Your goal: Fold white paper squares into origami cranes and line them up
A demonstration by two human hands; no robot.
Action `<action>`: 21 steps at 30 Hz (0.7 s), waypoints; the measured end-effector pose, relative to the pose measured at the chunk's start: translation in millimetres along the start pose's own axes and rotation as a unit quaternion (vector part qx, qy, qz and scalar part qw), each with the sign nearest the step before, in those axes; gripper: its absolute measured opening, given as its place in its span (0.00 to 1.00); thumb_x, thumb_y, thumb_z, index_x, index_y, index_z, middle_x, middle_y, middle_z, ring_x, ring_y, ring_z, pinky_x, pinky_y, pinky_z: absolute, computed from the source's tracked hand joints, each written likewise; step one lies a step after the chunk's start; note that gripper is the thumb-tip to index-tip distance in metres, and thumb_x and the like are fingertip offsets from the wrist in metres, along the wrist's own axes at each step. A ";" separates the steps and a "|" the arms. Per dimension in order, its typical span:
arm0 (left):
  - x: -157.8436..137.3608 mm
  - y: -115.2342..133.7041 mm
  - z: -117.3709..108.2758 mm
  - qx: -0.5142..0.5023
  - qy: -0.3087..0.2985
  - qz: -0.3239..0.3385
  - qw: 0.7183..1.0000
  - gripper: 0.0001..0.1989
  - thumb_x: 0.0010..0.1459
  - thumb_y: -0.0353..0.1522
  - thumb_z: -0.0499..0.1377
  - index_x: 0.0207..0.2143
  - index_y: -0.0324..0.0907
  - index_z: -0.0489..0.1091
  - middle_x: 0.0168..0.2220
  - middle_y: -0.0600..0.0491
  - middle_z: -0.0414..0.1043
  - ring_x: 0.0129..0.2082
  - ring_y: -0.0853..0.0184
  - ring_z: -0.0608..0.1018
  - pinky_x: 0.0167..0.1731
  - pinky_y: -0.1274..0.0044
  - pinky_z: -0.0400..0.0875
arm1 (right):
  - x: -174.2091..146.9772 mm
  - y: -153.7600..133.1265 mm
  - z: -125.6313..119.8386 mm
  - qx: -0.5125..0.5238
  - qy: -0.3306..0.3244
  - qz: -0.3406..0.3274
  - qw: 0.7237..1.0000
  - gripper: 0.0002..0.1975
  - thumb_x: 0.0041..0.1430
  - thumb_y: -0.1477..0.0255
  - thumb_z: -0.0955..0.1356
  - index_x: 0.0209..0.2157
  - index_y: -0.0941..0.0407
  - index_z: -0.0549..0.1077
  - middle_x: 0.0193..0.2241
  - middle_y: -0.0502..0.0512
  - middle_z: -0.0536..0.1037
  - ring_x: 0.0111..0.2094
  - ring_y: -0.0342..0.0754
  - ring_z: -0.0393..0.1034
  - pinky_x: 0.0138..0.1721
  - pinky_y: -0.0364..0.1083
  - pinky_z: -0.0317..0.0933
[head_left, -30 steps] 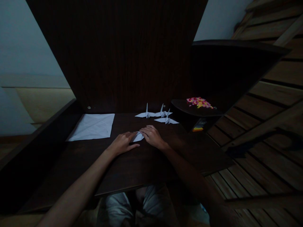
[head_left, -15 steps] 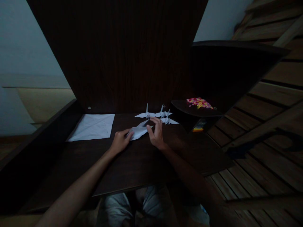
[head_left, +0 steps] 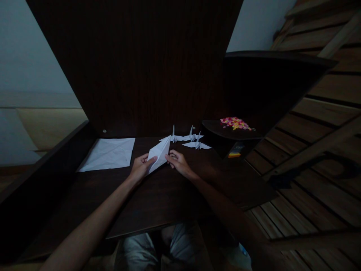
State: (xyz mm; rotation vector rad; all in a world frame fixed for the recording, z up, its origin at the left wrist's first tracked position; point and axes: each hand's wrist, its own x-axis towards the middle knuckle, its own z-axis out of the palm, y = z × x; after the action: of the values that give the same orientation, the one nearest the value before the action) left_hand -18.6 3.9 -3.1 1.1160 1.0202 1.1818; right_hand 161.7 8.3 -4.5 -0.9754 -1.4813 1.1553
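Between my two hands is a folded sheet of white paper (head_left: pixel 158 152), shaped like a long kite with its sharp tip pointing up and away from me. My left hand (head_left: pixel 141 166) pinches its left edge, thumb on top. At the right edge, the thumb and fingers of my right hand (head_left: pixel 177 162) are closed on the paper. Just behind it stand three white origami cranes (head_left: pixel 198 144) with raised points and spread wings; the paper's tip overlaps the leftmost one. A flat creased sheet of white paper (head_left: pixel 108 154) lies to the left.
The dark wooden desk (head_left: pixel 146 203) has a raised side panel (head_left: pixel 50 162) at the left and a tall back board (head_left: pixel 135 67). A corner shelf at the right bears a heap of small pink and yellow pieces (head_left: pixel 236 123). Beneath it is a small dark box (head_left: pixel 236 149) with a yellow band.
The folded paper has turned from lying slanted to pointing away, its broad face now showing. My right hand has moved down and left, its fingers closing on the paper's edge.
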 end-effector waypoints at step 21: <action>-10.0 7.4 10.2 -0.148 -0.092 -0.099 0.980 0.13 0.47 0.36 0.66 0.30 0.33 0.75 0.25 0.47 0.76 0.24 0.67 0.76 0.26 0.77 0.69 | 3.7 12.3 -0.1 0.103 0.023 0.110 0.988 0.18 0.41 0.62 0.73 0.31 0.60 0.73 0.21 0.48 0.71 0.18 0.37 0.59 0.17 0.38 0.45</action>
State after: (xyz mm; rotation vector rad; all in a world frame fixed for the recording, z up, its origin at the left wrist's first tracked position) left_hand -10.9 -6.8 6.1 0.8492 0.7651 1.0110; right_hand 161.4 14.6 -15.6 -1.0317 -1.2111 1.4055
